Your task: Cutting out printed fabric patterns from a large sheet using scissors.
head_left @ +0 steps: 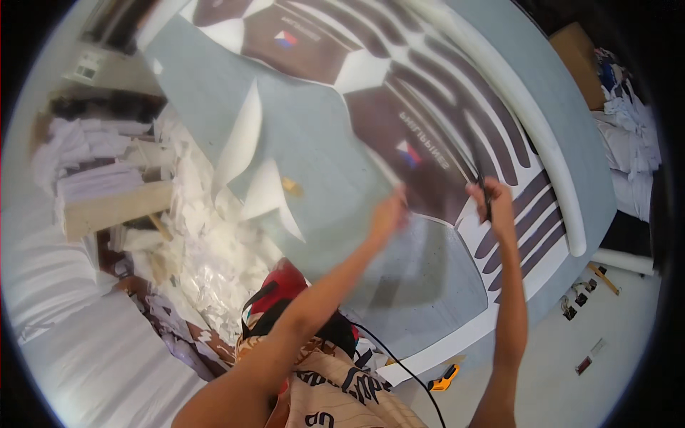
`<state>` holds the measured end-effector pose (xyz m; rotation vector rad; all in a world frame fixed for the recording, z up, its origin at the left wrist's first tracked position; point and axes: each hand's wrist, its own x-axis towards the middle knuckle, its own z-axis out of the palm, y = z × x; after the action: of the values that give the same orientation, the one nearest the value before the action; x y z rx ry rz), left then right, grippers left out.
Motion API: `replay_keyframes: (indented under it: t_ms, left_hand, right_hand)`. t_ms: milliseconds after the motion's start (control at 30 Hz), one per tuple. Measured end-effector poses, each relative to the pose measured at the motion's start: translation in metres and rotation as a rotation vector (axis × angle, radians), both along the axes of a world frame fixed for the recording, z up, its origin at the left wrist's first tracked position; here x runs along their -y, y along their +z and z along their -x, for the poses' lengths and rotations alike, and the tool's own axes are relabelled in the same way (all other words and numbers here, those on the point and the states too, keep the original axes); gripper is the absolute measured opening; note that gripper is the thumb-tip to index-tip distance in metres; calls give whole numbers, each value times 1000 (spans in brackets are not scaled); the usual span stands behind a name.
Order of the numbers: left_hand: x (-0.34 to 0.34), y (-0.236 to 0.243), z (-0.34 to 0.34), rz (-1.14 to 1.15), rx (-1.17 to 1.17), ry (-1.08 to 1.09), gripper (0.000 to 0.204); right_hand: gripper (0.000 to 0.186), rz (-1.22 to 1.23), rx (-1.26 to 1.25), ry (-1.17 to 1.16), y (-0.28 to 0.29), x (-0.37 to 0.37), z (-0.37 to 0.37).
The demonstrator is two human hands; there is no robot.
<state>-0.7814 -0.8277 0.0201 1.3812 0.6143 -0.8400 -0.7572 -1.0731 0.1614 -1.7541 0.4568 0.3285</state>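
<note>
A long printed sheet (524,292) bearing dark brown garment panels (435,182) with white lettering and small flag emblems lies on the pale blue-grey table (178,57). My right hand (492,203) grips black scissors (480,160) over the sheet, blades toward the far side. My left hand (392,210) is blurred beside the sheet's near-left edge, at the lower panel; whether it holds that edge I cannot tell. Curved white offcuts (242,135) lie on the table to the left.
A paper roll (574,228) runs along the table's right side. Cut scraps (200,235) are heaped at left, beside stacked fabric (107,182). A cardboard box (574,57) and white fabric (621,143) are at upper right. A yellow tool (444,376) and black cable (407,364) show below.
</note>
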Motion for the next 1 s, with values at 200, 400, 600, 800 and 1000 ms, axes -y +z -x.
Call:
replay_keyframes:
  t_ms: [200, 400, 600, 800, 1000]
  left_hand:
    - [-71, 20, -132, 31, 44, 220, 83]
    - [-135, -47, -175, 115, 246, -146, 35]
    - [-136, -59, -192, 284, 84, -415, 35]
    - [-169, -71, -197, 378, 262, -576, 34]
    - [-162, -71, -196, 425, 209, -581, 40]
  right_hand:
    - [39, -411, -28, -271, 37, -149, 76]
    - [58, -992, -206, -540, 55, -333, -42]
    - [66, -960, -404, -760, -4, -423, -142]
    - [63, -772, -300, -950, -36, -469, -229]
    - [52, -670, -196, -1222, -70, -493, -280]
